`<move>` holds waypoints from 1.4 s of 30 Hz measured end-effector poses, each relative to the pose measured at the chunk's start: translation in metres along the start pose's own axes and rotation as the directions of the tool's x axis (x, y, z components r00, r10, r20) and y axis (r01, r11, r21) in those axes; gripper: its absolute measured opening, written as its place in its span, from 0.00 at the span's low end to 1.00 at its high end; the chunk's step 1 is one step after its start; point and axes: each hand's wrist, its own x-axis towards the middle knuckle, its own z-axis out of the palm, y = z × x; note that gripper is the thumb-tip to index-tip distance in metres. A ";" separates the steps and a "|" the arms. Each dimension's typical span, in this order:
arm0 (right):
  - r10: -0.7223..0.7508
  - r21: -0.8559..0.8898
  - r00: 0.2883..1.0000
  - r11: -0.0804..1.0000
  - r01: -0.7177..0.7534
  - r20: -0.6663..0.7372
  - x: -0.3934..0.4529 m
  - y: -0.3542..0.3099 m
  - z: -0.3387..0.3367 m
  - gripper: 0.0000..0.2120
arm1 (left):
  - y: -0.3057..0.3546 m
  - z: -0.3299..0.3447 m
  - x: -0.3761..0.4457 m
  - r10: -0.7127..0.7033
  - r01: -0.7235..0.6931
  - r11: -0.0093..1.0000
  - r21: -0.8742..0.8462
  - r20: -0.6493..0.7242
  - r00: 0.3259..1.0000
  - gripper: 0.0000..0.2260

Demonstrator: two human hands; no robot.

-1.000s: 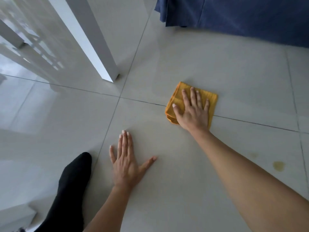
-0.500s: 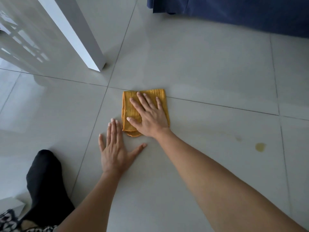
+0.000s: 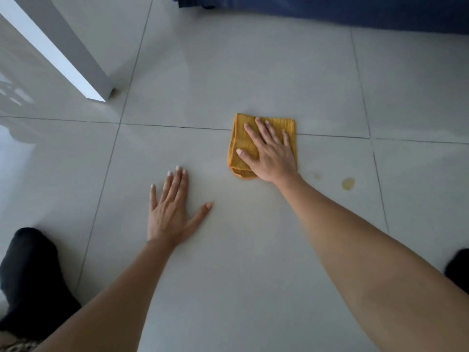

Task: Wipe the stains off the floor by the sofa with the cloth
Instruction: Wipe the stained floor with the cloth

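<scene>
A folded orange cloth (image 3: 241, 141) lies flat on the pale tiled floor (image 3: 228, 262), across a grout line. My right hand (image 3: 270, 154) presses down on it with fingers spread. My left hand (image 3: 170, 212) rests flat on the bare tile to the left, fingers apart, holding nothing. A yellowish stain (image 3: 348, 183) sits on the floor to the right of the cloth, with a fainter stain (image 3: 317, 176) between it and my right wrist. The dark blue sofa (image 3: 342, 8) runs along the top edge.
A white furniture leg (image 3: 76, 64) stands at the upper left, its foot on the tile. My black-socked foot (image 3: 30, 280) is at the lower left, and another dark foot (image 3: 459, 270) shows at the right edge.
My right hand has slid the cloth back to the right, away from my left hand and toward the yellow stains. My left hand stays planted on the floor.
</scene>
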 end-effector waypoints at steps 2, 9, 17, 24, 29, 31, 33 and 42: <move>0.061 -0.008 0.998 0.998 -0.061 -0.012 -0.005 0.031 -0.004 0.38 | 0.026 0.010 -0.002 0.025 -0.024 1.000 -0.018 0.020 0.999 0.42; 0.227 -0.011 0.974 0.974 -0.227 0.012 -0.017 0.134 -0.024 0.35 | 0.043 0.023 -0.006 0.019 -0.019 0.999 0.045 -0.019 1.000 0.41; 0.410 0.018 0.912 0.912 -0.409 -0.028 -0.053 0.213 -0.036 0.36 | 0.047 0.019 -0.006 -0.028 0.028 0.998 0.049 -0.005 1.000 0.42; 0.534 0.034 0.844 0.845 -0.533 -0.053 -0.115 0.212 -0.033 0.39 | 0.048 0.016 -0.007 -0.029 0.029 0.998 0.048 0.001 1.000 0.43; 0.509 -0.003 0.858 0.860 -0.510 -0.068 -0.137 0.171 -0.019 0.37 | 0.048 0.017 -0.007 -0.021 0.021 0.999 0.039 0.005 1.000 0.41; 0.484 -0.011 0.872 0.874 -0.486 -0.066 -0.136 0.156 -0.016 0.36 | 0.049 0.018 -0.007 -0.016 0.016 0.999 0.033 -0.003 1.000 0.39; 0.456 -0.014 0.888 0.889 -0.458 -0.068 -0.131 0.139 -0.013 0.36 | 0.052 0.019 -0.006 -0.003 0.003 1.000 0.023 -0.007 1.000 0.37; 0.151 0.007 0.987 0.988 -0.151 -0.045 -0.082 0.013 0.004 0.34 | 0.044 0.024 -0.006 -0.004 0.005 1.000 0.002 -0.027 1.000 0.30</move>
